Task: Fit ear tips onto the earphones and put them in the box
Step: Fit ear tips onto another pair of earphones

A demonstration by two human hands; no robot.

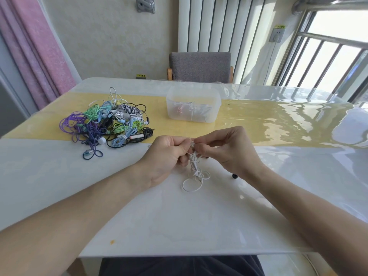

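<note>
Together, just right of the frame's centre, our left hand [169,154] and right hand [221,149] pinch the top of a white earphone [192,145] between curled fingertips; its cord [194,177] hangs and coils on the white table [179,226] below. Whether a tip is fitted we cannot tell. Above the hands stands the clear plastic box [193,104], white cords inside. At left centre lies a tangled pile of coloured earphones [108,121]. One small black ear tip [235,176] rests beside the right wrist.
</note>
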